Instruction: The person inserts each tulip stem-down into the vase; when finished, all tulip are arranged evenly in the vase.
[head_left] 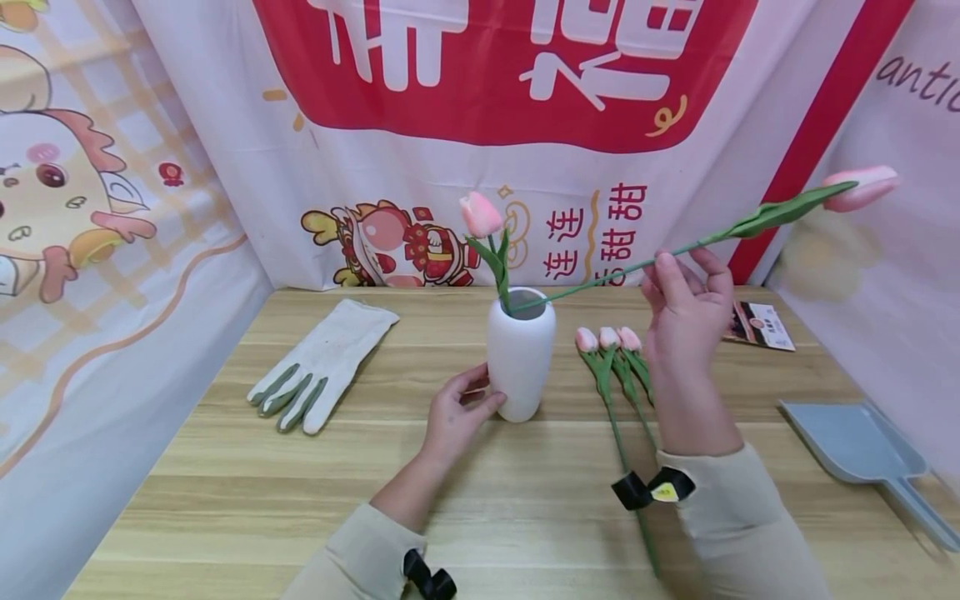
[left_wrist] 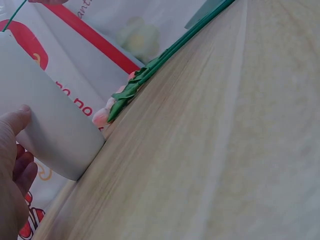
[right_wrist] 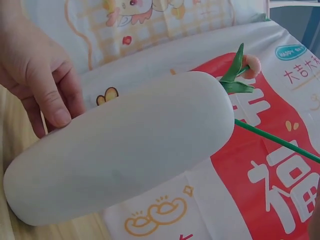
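A white vase (head_left: pixel 521 362) stands upright on the wooden table. My left hand (head_left: pixel 459 417) holds its lower left side, thumb on the front and fingers round behind. One pink tulip (head_left: pixel 481 215) stands in the vase, leaning left. With thumb and fingers, my right hand (head_left: pixel 688 317) pinches the green stem of a second tulip (head_left: pixel 780 210). That tulip slants, its pink head up at the far right and its stem's lower end at the vase mouth. In the right wrist view, the vase (right_wrist: pixel 125 145) fills the middle, left fingers (right_wrist: pixel 47 97) against it.
Three pink tulips (head_left: pixel 609 358) lie on the table (head_left: pixel 525 517) right of the vase, partly under my right forearm. A white and grey-green work glove (head_left: pixel 326 358) lies at left. A blue-grey dustpan (head_left: pixel 858 442) and a small printed card (head_left: pixel 763 325) are at right. Printed cloth (head_left: pixel 420 175) hangs behind.
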